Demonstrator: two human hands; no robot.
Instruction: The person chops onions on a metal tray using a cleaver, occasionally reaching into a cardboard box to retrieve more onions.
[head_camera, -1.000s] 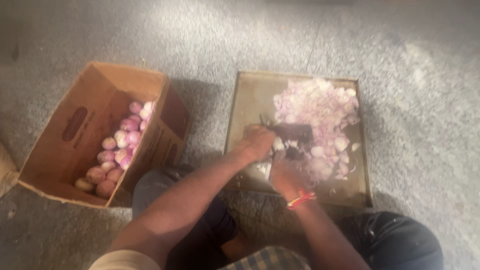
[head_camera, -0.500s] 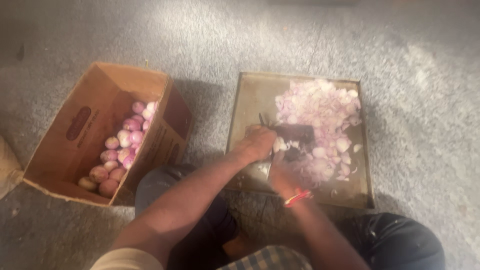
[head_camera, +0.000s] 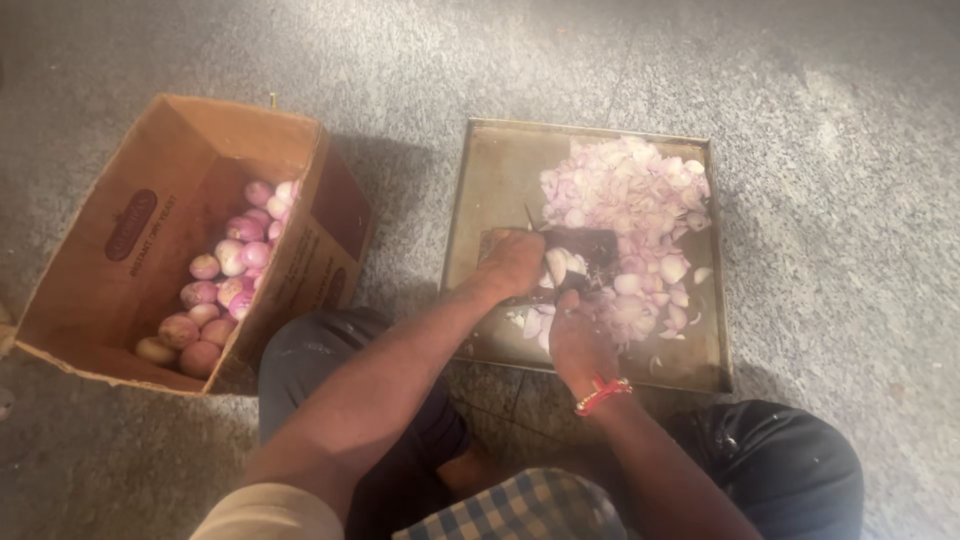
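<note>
A square metal tray (head_camera: 495, 180) lies on the floor in front of my knees, with a heap of pink-white chopped onion (head_camera: 625, 195) over its right half. My left hand (head_camera: 510, 262) is closed around the near end of a dark flat blade (head_camera: 597, 248) at the tray's middle. My right hand (head_camera: 578, 338), with a red thread on the wrist, pinches a pale onion piece (head_camera: 557, 266) against the blade. Loose slices lie around both hands.
An open cardboard box (head_camera: 150, 215) sits tilted to the left of the tray, with several peeled pink onions (head_camera: 225, 270) in its lower corner. The floor (head_camera: 830, 120) is grey speckled stone. My dark trouser knees flank the tray's near edge.
Both hands stay at the blade in the tray's middle, with only slight shifts. The box and the onion heap have not moved.
</note>
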